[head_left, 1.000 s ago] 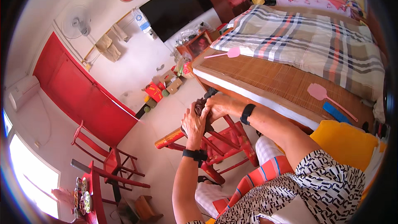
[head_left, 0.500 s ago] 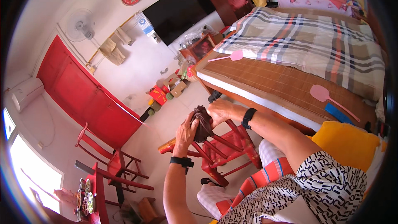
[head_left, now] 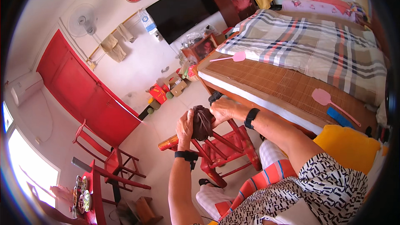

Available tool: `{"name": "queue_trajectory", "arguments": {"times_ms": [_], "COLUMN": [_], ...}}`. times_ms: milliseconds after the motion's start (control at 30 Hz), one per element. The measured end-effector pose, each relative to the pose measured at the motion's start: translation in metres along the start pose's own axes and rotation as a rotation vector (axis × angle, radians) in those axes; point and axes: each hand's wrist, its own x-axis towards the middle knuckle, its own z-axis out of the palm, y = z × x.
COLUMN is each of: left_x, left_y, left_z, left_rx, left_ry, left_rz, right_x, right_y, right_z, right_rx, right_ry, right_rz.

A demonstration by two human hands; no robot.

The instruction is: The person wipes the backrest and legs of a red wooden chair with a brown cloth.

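Observation:
A dark brown bunched cloth (head_left: 202, 126) is between my two hands, its folds gathered toward the top. My left hand (head_left: 184, 128) is closed against its left side, fingers pointing up. At its upper right my right hand (head_left: 223, 110) grips the cloth, the fingertips partly hidden by the folds. Directly below them stands a red wooden chair (head_left: 228, 145) with worn, yellowish patches on its frame. The cloth covers part of the chair in this view; whether they touch I cannot tell. Both my wrists carry black bands.
To the right is a bed with a plaid quilt (head_left: 300, 43), a bamboo mat, and pink fly swatters (head_left: 321, 96). A second red chair (head_left: 113, 160) stands left, near a red table (head_left: 96, 196) with several dishes. Boxes (head_left: 177, 86) line the wall by the red door (head_left: 79, 87).
The bunched cloth has turned slightly and its folds lie differently. My left hand is a little more upright beside it. Both hands still hold it in about the same place.

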Motion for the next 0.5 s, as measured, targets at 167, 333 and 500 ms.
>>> {"name": "queue_trajectory", "arguments": {"times_ms": [167,333,500], "left_x": [0.0,0.004,-0.002], "left_y": [0.004,-0.004,0.007], "left_z": [-0.001,0.001,-0.002], "left_rx": [-0.024,0.023,0.15], "left_ry": [0.012,0.046,-0.061], "left_rz": [-0.079,-0.098,0.011], "right_x": [-0.003,0.005,0.009], "right_y": [-0.002,0.002,0.017], "right_z": [-0.004,0.002,0.025], "right_rx": [0.01,0.021,0.083], "right_ry": [0.004,0.008,0.066], "right_rz": [-0.003,-0.036,-0.028]}}
